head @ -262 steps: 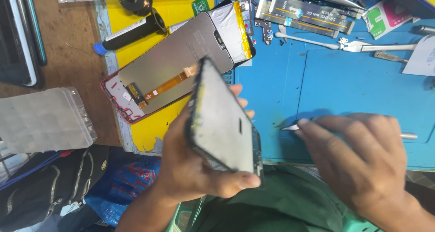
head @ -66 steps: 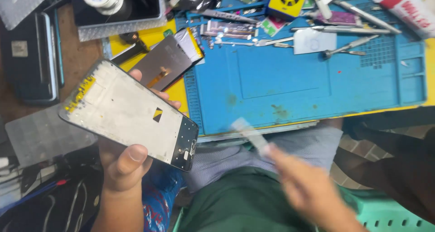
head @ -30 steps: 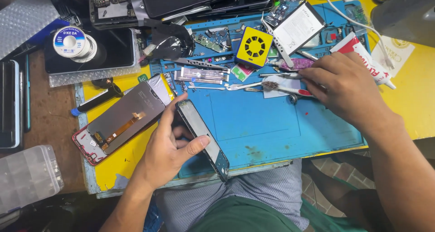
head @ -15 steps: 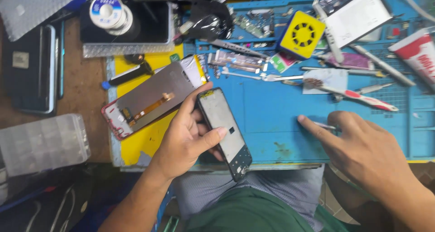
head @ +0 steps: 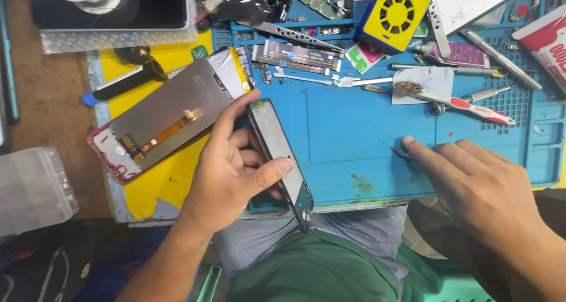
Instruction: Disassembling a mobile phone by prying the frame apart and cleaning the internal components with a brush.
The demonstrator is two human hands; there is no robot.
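Note:
My left hand [head: 233, 172] grips a phone frame [head: 282, 160] tilted on edge over the front of the blue work mat [head: 365, 131], thumb across its face. My right hand [head: 471, 181] rests on the mat to the right, fingertips touching a small dark pick-like piece [head: 401, 152]; whether it is pinched or only touched I cannot tell. A detached grey display panel [head: 171, 116] with an orange flex cable lies left of the frame on a yellow sheet [head: 153, 187].
A toothbrush [head: 454, 98], tweezers [head: 359, 81], flex strips [head: 300, 54], a yellow fan block [head: 395, 10], a black-handled tool [head: 124, 84] and a clear plastic box [head: 32, 190] lie about. The table's front edge runs just under my hands.
My left hand has turned the phone frame more on edge. My right hand has slid left along the mat toward the small dark piece. The view has shifted slightly.

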